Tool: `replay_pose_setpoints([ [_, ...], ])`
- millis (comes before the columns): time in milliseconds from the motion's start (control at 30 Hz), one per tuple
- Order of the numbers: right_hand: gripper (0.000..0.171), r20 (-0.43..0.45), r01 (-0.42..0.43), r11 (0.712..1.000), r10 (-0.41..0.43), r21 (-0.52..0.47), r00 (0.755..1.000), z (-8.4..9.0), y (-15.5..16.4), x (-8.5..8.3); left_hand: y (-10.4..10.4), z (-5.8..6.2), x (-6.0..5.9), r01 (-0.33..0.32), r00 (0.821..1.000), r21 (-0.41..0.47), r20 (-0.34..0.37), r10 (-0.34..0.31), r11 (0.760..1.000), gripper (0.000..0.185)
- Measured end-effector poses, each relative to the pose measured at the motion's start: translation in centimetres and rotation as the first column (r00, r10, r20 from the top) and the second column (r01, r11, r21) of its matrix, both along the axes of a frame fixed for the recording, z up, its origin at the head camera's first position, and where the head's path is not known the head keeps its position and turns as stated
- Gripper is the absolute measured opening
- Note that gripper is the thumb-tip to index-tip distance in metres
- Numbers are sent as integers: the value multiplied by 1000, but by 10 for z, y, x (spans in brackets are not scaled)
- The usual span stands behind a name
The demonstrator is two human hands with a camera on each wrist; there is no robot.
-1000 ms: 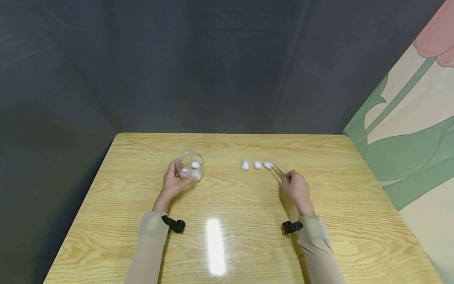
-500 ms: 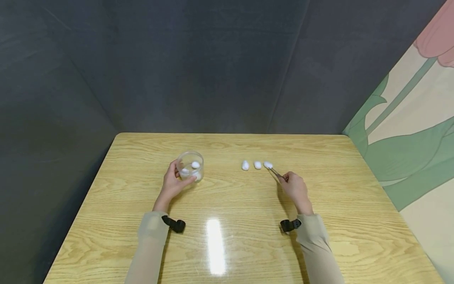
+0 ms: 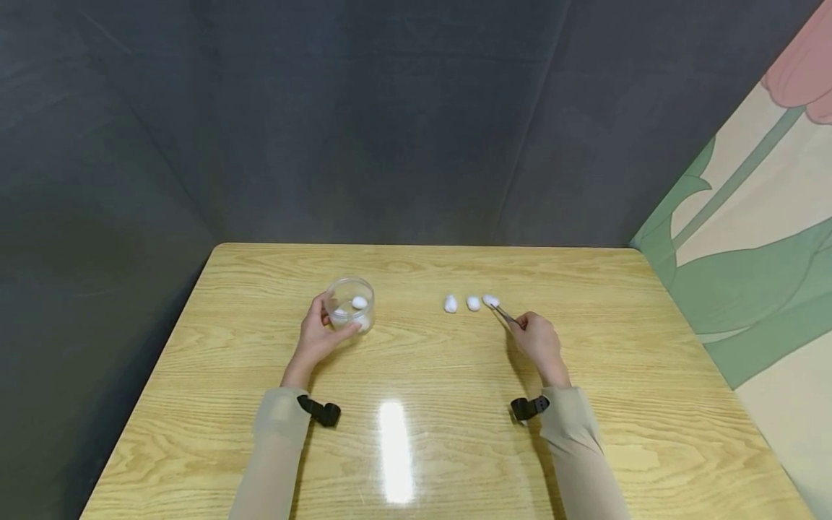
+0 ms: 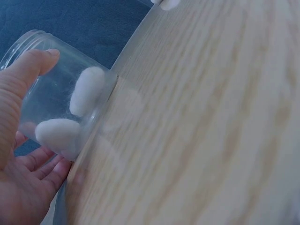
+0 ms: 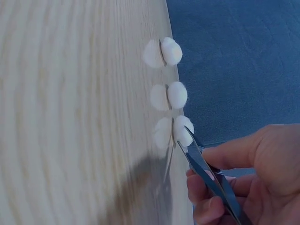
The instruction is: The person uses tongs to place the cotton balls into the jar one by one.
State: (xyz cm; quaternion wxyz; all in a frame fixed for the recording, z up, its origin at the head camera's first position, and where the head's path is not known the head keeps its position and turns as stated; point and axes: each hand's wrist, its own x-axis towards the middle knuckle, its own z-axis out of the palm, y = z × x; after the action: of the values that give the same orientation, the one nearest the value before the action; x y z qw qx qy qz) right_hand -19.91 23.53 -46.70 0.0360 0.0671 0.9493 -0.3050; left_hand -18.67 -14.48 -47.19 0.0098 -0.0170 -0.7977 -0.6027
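Note:
My left hand [image 3: 320,337] grips a clear round jar [image 3: 365,290] standing on the table, thumb on the near side and fingers behind. White cotton balls [image 4: 89,91] lie inside the jar, seen through its wall in the left wrist view. With my right hand [image 3: 538,344] I hold metal tweezers [image 5: 213,180] between thumb and fingers. Their tips are apart, right at the rightmost cotton ball [image 5: 183,130] on the table. Left of it in the head view, a middle cotton ball [image 3: 473,303] and a leftmost cotton ball [image 3: 451,303] make a short row.
The light wooden table [image 3: 416,368] is glossy and reflects a bright light strip. A dark cloth [image 3: 390,144] hangs behind its far edge. Flower-patterned fabric [image 3: 767,267] lies beyond the right side. Black wrist cameras are strapped on both sleeves.
My right hand has shifted slightly left, bringing the tweezers to a new angle at the rightmost cotton ball. The left hand and jar have stayed in place.

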Motion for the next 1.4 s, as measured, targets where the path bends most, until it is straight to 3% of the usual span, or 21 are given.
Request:
replay_pose_setpoints([
  [533,17,-101,31,998,-25,56,995,-4,1,-2,0,1,1,5,1000,4,6,-5,1000,80],
  [900,17,-172,23,1000,-19,20,985,8,-3,5,0,2,2,6,1000,3,12,-6,1000,79],
  [1400,12,-336,-13,1000,4,-27,942,19,-7,12,0,1,1,6,1000,2,18,-6,1000,80],
])
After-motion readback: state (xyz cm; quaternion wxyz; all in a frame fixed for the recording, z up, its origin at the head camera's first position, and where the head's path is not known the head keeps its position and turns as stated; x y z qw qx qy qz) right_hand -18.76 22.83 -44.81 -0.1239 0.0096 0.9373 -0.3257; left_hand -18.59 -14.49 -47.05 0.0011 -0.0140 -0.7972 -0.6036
